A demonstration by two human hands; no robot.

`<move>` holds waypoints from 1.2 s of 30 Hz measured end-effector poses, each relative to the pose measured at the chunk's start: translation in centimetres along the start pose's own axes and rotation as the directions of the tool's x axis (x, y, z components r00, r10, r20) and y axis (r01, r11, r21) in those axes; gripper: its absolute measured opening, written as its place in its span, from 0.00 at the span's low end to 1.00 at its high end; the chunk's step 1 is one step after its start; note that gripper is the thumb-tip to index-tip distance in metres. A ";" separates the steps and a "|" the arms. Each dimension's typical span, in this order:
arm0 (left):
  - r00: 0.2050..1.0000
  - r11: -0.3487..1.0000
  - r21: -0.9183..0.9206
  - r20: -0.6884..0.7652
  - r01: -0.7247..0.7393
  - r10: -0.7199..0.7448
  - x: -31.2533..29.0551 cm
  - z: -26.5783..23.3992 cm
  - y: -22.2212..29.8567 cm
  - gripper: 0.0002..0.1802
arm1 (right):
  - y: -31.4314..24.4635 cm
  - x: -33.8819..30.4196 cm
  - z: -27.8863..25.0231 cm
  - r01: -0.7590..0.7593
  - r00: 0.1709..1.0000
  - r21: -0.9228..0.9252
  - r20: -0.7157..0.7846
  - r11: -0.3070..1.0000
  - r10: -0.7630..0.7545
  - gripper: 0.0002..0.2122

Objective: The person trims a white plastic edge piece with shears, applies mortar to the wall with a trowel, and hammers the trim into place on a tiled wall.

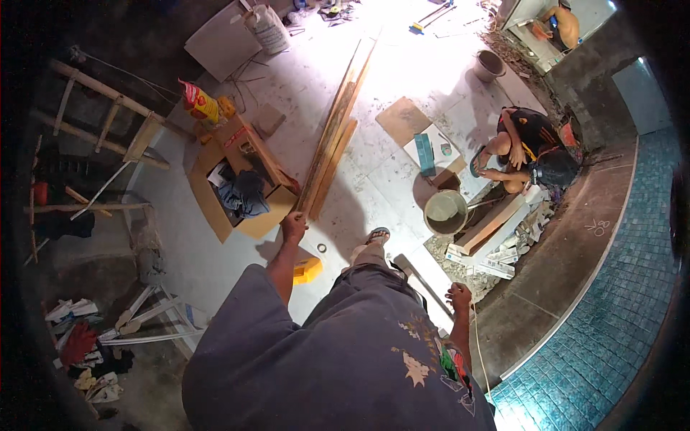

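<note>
My left hand (293, 228) is closed, fingers curled, by the near end of some long wooden planks (325, 161) and the corner of an open cardboard box (205, 190). Whether it grips anything is hidden. Low on the right, my right hand (458, 296) is also closed, with the fingers bent in. A thin pale cord (479, 348) hangs down beside it; I cannot tell whether the fingers hold it. Dark cloth (244, 194) lies in the box. Below my left hand sits a yellow object (307, 270), and a small ring-shaped item (321, 248) lies on the floor.
A person (535, 151) squats at the right beside a mortar bucket (445, 212), tile offcuts and rubble (521, 241). Another person (564, 29) works farther off. A bamboo ladder (108, 108) leans at left. Teal mosaic tiles (611, 309) border a raised ledge. Another bucket (489, 65) stands behind.
</note>
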State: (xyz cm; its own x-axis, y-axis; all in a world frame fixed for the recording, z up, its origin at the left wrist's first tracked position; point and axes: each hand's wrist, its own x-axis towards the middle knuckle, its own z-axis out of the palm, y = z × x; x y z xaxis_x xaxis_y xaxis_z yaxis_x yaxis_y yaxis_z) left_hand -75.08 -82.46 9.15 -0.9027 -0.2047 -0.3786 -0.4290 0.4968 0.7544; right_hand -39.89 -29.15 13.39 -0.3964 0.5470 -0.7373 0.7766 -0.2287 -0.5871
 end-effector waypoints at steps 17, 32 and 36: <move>0.923 0.959 0.280 0.379 -0.047 -0.065 -9.1 3.9 3.8 0.09 | 24.7 -9.9 -3.5 -0.230 0.952 0.434 -0.083 0.871 0.293 0.17; 0.711 0.927 0.086 0.668 -0.365 0.218 13.8 15.1 19.5 0.08 | 14.4 -10.6 11.3 -0.088 0.912 0.645 -0.255 0.759 0.322 0.10; 0.741 0.924 0.098 0.632 -0.369 0.229 17.2 14.5 22.2 0.09 | 6.4 -9.8 15.5 -0.154 0.893 0.479 -0.307 0.864 0.329 0.09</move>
State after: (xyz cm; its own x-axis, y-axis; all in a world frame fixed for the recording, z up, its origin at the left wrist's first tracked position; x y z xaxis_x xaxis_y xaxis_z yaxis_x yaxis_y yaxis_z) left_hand -99.60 -62.72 11.60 -0.7455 0.4947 -0.4466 -0.0603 0.6173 0.7844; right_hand -38.60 -48.44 11.70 0.0524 0.6607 -0.7488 0.4972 -0.6676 -0.5542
